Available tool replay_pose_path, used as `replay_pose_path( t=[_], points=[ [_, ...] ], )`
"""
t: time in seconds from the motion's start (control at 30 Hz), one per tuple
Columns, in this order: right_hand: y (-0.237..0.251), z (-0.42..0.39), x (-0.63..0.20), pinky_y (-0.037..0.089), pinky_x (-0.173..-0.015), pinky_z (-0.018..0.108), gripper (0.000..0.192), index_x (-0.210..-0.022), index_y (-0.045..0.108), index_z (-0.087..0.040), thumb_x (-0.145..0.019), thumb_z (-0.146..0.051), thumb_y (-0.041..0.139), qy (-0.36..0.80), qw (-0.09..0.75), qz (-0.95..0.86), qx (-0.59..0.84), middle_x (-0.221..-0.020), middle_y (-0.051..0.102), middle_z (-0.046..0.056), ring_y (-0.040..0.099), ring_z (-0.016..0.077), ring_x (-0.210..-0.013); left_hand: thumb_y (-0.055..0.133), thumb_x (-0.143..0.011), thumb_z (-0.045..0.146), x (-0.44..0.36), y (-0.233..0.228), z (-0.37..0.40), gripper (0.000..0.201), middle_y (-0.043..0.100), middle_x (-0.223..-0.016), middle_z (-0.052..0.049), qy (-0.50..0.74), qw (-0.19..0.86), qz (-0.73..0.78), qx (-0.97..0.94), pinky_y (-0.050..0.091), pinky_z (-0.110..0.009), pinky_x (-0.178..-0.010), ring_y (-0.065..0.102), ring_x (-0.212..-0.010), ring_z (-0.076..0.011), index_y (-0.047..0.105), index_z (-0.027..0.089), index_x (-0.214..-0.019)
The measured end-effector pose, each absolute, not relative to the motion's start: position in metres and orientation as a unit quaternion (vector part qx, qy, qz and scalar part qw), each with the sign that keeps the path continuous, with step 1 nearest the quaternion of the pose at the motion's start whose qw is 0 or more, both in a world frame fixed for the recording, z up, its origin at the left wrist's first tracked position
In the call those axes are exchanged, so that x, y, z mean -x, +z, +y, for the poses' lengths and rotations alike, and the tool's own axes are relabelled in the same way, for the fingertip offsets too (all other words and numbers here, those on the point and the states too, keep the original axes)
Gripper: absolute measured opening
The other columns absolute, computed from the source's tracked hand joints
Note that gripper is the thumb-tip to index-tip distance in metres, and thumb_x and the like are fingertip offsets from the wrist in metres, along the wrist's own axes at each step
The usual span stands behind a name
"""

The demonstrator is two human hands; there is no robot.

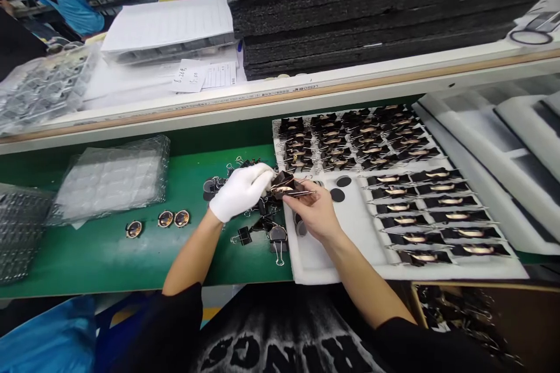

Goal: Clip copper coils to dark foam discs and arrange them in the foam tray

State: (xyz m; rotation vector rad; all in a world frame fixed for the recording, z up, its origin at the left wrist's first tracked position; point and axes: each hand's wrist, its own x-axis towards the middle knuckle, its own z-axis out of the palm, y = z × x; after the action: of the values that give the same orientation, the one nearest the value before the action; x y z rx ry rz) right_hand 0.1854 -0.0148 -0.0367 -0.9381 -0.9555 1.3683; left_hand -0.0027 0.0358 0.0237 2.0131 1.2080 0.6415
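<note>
My left hand (240, 189), in a white glove, and my bare right hand (315, 210) together hold a small clipped part (286, 185), a black binder clip clamped on a round brass-coloured piece, just above the green belt (109, 250). Below the hands lies a heap of loose black binder clips (262, 227). To the right a white foam tray (350, 239) carries rows of clipped parts (433, 210), with a few black round discs (338, 193) near my right hand.
Three round brass parts (165, 220) lie on the belt at left, beside clear blister trays (111, 178). White foam trays (503, 145) stand at right. Beyond the rail are stacked trays (170, 26), black foam (394, 0) and other people.
</note>
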Motion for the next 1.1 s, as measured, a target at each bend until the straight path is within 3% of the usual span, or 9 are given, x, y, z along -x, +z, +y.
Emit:
replay_pose_path(
  t=[0.1, 0.17, 0.37, 0.63, 0.8, 0.97, 1.1],
  points=[
    [-0.038, -0.018, -0.18, 0.064, -0.096, 0.04, 0.022, -0.096, 0.078, -0.022, -0.077, -0.029, 0.086, 0.523, 0.598, -0.432, 0.426, -0.106, 0.079, 0.005, 0.076, 0.023, -0.1, 0.028, -0.109, 0.048, -0.006, 0.013, 0.032, 0.046, 0.073, -0.101, -0.007, 0.357, 0.325, 0.474, -0.737, 0.054, -0.035, -0.082, 0.069, -0.087, -0.0192, 0.066, 0.021, -0.108],
    [-0.04, -0.02, -0.178, 0.065, -0.095, 0.039, 0.017, -0.098, 0.078, -0.023, -0.081, -0.025, 0.081, 0.452, 0.605, -0.49, 0.435, -0.108, 0.079, 0.006, 0.076, 0.0229, -0.102, 0.025, -0.109, 0.055, -0.013, 0.007, 0.029, 0.053, 0.074, -0.102, -0.007, 0.409, 0.309, 0.496, -0.701, 0.055, -0.035, -0.082, 0.07, -0.087, -0.0191, 0.066, 0.021, -0.111],
    [-0.045, -0.026, -0.177, 0.062, -0.104, 0.04, 0.034, -0.112, 0.077, -0.024, -0.086, -0.006, 0.066, 0.23, 0.576, -0.672, 0.404, -0.126, 0.077, 0.007, 0.075, 0.0228, -0.115, 0.02, -0.105, 0.066, -0.024, 0.002, 0.025, 0.069, 0.075, -0.088, -0.006, 0.449, 0.288, 0.543, -0.648, 0.056, -0.032, -0.075, 0.071, -0.077, -0.0171, 0.071, 0.02, -0.092],
    [-0.048, -0.032, -0.173, 0.066, -0.097, 0.039, 0.039, -0.122, 0.071, -0.022, -0.089, -0.003, 0.063, 0.171, 0.561, -0.726, 0.359, -0.132, 0.073, 0.013, 0.074, 0.0238, -0.116, 0.01, -0.103, 0.072, -0.022, -0.004, 0.025, 0.087, 0.071, -0.065, -0.006, 0.51, 0.291, 0.531, -0.611, 0.052, -0.031, -0.061, 0.066, -0.058, -0.0152, 0.073, 0.02, -0.071],
    [-0.046, -0.038, -0.167, 0.064, -0.102, 0.044, 0.042, -0.122, 0.071, -0.025, -0.087, -0.002, 0.066, 0.222, 0.575, -0.718, 0.324, -0.138, 0.068, 0.013, 0.072, 0.0264, -0.121, 0.004, -0.099, 0.077, -0.016, -0.001, 0.03, 0.095, 0.064, -0.052, -0.007, 0.52, 0.34, 0.532, -0.574, 0.043, -0.03, -0.048, 0.056, -0.045, -0.0135, 0.068, 0.021, -0.056],
    [-0.028, -0.043, -0.155, 0.066, -0.094, 0.044, 0.026, -0.1, 0.064, -0.027, -0.084, -0.013, 0.078, 0.49, 0.665, -0.444, 0.347, -0.107, 0.076, 0.001, 0.079, 0.025, -0.105, 0.009, -0.098, 0.079, -0.009, 0.004, 0.046, 0.093, 0.056, -0.044, -0.007, 0.557, 0.376, 0.523, -0.525, 0.038, -0.028, -0.043, 0.049, -0.04, -0.0115, 0.059, 0.021, -0.046],
    [-0.021, -0.039, -0.135, 0.061, -0.101, 0.045, 0.038, -0.086, 0.051, -0.025, -0.077, -0.023, 0.088, 0.552, 0.672, -0.291, 0.399, -0.096, 0.08, 0.0, 0.079, 0.0242, -0.104, 0.012, -0.101, 0.075, -0.004, 0.003, 0.055, 0.09, 0.053, -0.041, -0.006, 0.581, 0.384, 0.531, -0.483, 0.039, -0.025, -0.043, 0.049, -0.039, -0.0108, 0.055, 0.021, -0.044]
  ],
)
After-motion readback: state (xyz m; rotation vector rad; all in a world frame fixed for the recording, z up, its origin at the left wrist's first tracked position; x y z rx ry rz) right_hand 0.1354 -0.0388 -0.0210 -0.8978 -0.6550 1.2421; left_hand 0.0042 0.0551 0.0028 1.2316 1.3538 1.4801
